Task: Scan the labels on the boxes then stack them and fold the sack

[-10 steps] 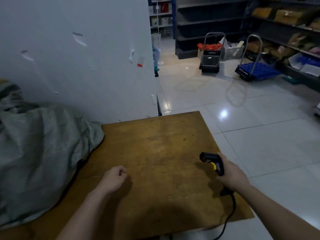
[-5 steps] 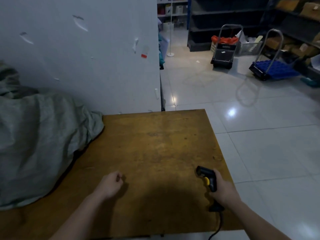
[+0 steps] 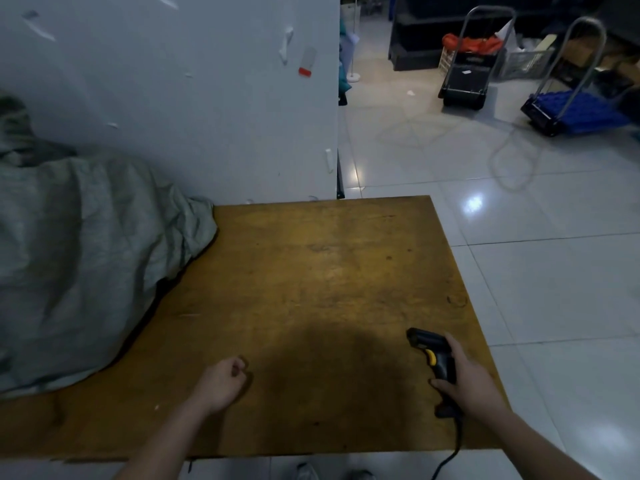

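A bulging grey-green sack (image 3: 79, 258) lies on the left part of the brown wooden table (image 3: 329, 258), against the white wall. No boxes show; whatever fills the sack is hidden. My right hand (image 3: 467, 379) grips the handle of a black barcode scanner (image 3: 433, 355) with a yellow trigger, low over the table's front right corner, its head pointing left. The scanner's cable hangs down off the table edge. My left hand (image 3: 221, 381) hovers over the table's front middle with its fingers curled, holding nothing.
A white partition wall (image 3: 207, 98) stands behind the table. Tiled floor lies to the right. Two platform trolleys, one black (image 3: 465, 84) and one blue (image 3: 575, 112), stand far back by dark shelving. My shoes show below the front table edge.
The view has tilted down and turned slightly left. Both hands have drawn back toward the table's front edge; my right hand keeps the scanner.
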Tool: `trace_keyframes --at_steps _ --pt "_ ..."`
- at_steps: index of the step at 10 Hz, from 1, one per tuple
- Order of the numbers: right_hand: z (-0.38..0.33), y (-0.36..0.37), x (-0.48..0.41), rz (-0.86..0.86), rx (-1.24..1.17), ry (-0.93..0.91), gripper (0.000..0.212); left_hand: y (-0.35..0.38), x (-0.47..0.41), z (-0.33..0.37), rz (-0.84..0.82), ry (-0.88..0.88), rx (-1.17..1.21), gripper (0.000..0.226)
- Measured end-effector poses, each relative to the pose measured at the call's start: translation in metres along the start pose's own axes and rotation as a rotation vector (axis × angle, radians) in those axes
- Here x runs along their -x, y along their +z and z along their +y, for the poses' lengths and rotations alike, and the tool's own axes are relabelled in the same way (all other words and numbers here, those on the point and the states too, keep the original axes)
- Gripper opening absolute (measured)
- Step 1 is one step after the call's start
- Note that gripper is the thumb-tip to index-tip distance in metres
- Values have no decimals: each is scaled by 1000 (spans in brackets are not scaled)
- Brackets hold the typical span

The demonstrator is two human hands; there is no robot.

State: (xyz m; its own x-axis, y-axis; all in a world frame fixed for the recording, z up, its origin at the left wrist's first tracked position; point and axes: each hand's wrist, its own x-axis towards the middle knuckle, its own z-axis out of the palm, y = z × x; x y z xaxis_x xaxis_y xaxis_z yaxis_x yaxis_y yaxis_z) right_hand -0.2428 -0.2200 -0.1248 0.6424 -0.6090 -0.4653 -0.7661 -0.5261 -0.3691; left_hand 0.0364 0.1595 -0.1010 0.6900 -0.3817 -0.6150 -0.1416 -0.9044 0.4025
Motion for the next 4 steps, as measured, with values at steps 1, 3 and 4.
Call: trace_keyframes --at_steps 1,3,4 --pt "-1 0 0 -2 18 3 111 4 3 -18 -31 -50 5 15" --pt "1 2 11 -12 -8 11 110 -26 12 -34 42 45 -18 15" --pt "-10 -3 21 11 -8 59 95 -54 13 -41 111 65 -14 12"
